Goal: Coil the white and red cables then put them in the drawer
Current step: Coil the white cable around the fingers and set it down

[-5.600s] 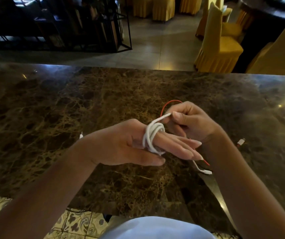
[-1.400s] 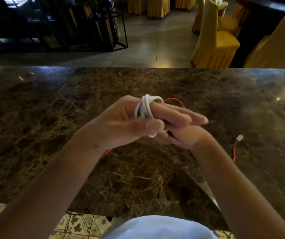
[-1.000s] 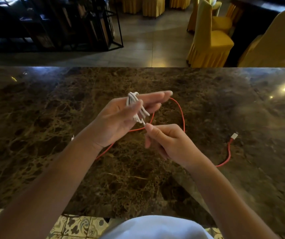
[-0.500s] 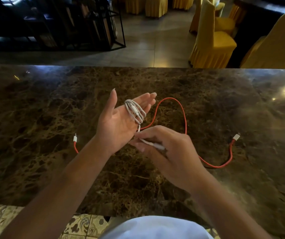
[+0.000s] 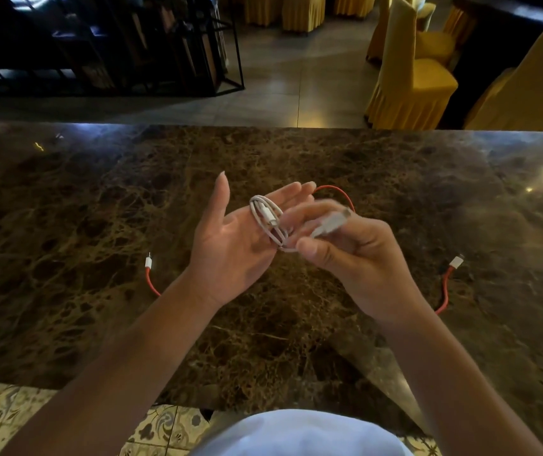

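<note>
A small coil of white cable [image 5: 267, 218] lies across the fingers of my left hand [image 5: 230, 248], which is palm up with straight fingers above the marble counter [image 5: 99, 225]. My right hand [image 5: 345, 251] pinches the loose plug end of the white cable, blurred by motion, just right of the coil. The red cable [image 5: 444, 291] lies uncoiled on the counter under both hands; its white plugs show at the left and right, and a loop shows behind my fingers. No drawer is in view.
The counter's far edge [image 5: 296, 127] borders a tiled floor. Yellow-covered chairs [image 5: 408, 70] stand beyond at the right, and a black metal rack [image 5: 165, 44] at the back left. Patterned floor tiles [image 5: 7, 409] show below the near edge.
The white cable went from being wound round my left fingers to a coil on my opened palm. My right hand has lifted the loose plug end up and right, toward the coil.
</note>
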`<move>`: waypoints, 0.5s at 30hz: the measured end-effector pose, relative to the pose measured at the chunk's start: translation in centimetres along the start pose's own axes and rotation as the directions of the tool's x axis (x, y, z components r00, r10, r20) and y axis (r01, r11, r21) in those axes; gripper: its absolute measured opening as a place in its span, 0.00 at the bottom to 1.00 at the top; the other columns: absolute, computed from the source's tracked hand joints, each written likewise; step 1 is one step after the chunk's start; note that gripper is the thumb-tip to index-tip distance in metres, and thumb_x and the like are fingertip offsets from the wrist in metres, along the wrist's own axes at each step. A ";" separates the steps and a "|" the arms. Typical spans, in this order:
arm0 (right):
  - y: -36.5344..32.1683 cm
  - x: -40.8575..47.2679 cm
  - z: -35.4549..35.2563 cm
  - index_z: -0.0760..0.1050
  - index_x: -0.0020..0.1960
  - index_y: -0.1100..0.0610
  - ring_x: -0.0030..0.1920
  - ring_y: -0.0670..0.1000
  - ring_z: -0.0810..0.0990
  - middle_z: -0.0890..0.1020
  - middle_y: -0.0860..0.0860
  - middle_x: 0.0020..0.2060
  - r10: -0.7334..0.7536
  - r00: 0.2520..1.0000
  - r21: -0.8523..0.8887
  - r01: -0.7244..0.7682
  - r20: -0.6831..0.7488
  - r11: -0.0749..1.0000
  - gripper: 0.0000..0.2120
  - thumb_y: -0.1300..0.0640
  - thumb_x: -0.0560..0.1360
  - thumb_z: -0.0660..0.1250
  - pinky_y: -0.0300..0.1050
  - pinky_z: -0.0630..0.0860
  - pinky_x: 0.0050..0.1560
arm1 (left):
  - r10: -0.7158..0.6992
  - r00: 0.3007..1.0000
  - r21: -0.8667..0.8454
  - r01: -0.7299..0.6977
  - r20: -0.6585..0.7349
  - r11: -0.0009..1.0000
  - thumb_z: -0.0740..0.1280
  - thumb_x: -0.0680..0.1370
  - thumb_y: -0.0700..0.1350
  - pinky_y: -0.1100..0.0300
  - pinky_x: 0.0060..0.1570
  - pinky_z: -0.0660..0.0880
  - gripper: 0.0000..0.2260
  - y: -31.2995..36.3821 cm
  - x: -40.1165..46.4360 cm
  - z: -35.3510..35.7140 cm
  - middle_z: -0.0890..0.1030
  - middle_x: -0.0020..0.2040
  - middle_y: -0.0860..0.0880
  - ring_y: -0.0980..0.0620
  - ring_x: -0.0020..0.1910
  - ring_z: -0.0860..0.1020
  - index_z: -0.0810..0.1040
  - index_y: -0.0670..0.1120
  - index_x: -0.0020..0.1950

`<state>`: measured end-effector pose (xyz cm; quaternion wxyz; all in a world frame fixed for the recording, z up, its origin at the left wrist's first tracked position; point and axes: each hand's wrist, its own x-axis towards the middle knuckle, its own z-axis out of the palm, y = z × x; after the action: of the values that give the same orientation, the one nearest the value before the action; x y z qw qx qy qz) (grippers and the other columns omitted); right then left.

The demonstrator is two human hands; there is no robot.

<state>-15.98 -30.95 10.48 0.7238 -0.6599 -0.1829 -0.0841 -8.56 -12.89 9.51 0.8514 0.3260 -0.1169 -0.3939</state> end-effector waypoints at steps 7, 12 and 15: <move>-0.5 -0.1 -0.5 0.76 0.65 0.55 0.35 0.52 0.84 0.85 0.55 0.34 0.208 0.963 -0.178 -0.238 -0.174 0.955 0.13 0.58 0.81 0.68 0.46 0.80 0.41 | 0.046 0.999 0.289 -0.040 -0.015 0.957 0.66 0.75 0.70 0.43 0.83 0.46 0.46 -0.8 -0.4 0.8 0.65 0.82 0.40 0.42 0.84 0.58 0.64 0.37 0.80; -0.6 0.2 -0.7 0.76 0.57 0.52 0.27 0.53 0.78 0.84 0.54 0.31 0.383 0.887 -0.218 -0.439 -0.258 0.871 0.05 0.55 0.82 0.69 0.47 0.75 0.29 | 0.025 0.999 0.252 -0.016 -0.033 0.968 0.61 0.76 0.71 0.46 0.83 0.46 0.47 -1.1 -0.6 0.5 0.64 0.83 0.42 0.46 0.84 0.59 0.59 0.37 0.82; -0.5 0.4 -0.8 0.78 0.55 0.52 0.21 0.48 0.74 0.80 0.52 0.28 0.351 0.887 -0.320 -0.440 -0.300 0.839 0.03 0.57 0.84 0.66 0.41 0.69 0.22 | -0.002 1.000 0.191 0.006 -0.021 0.982 0.53 0.78 0.69 0.49 0.84 0.48 0.44 -1.4 -0.5 0.9 0.65 0.82 0.41 0.45 0.83 0.60 0.58 0.37 0.82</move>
<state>-15.66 -31.76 11.06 0.6000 -0.7965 0.0626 -0.0411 -10.16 -13.63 9.34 0.8166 0.4106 -0.1449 -0.3790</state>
